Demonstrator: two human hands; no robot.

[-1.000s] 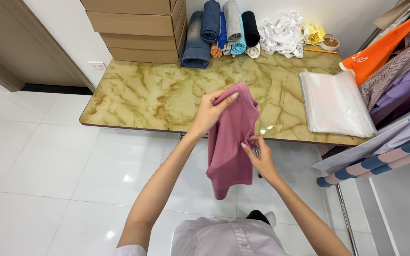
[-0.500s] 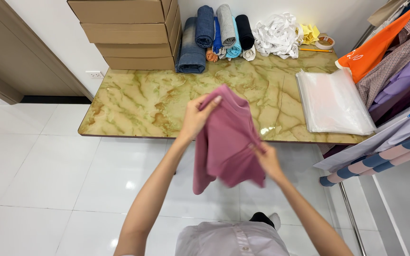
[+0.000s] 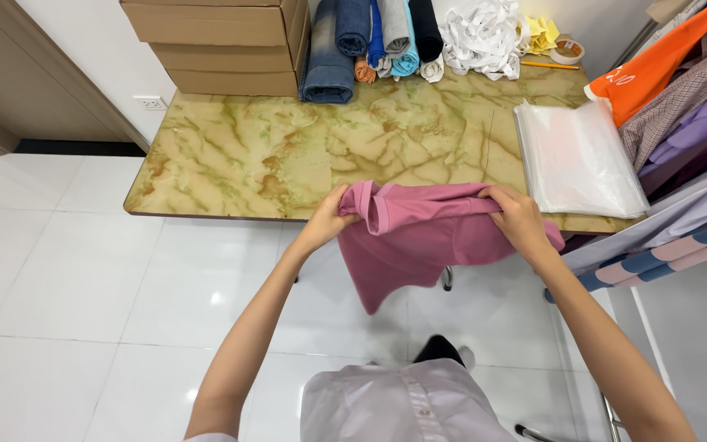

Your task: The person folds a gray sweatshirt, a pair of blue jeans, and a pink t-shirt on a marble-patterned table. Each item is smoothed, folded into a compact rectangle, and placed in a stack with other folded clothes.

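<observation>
Head view, looking straight down: both hands are up at the middle of the frame, and between them stretches a pink collared knit shirt [image 3: 419, 237]. The left hand [image 3: 330, 219] clenches the shirt's collar end, fingers curled tight into the fabric. The right hand [image 3: 520, 219] grips the other end, fist closed over the bunched cloth. The shirt's top edge runs nearly level from hand to hand, just over the near edge of the yellow-green marbled tabletop [image 3: 288, 155], and the rest of it hangs down in front of that edge, over the white tiled floor [image 3: 67, 270].

Upper left of the frame: a stack of brown cardboard boxes [image 3: 222, 37] sits on the table. Right beside them, top centre, a row of rolled fabrics in blue, grey and black [image 3: 374, 33], then a heap of white cloth strips [image 3: 480, 29]. At the right, a pile of clear plastic bags [image 3: 578, 160] lies flat on the table. Far right edge: hanging garments in orange, purple and stripes [image 3: 681, 106].
</observation>
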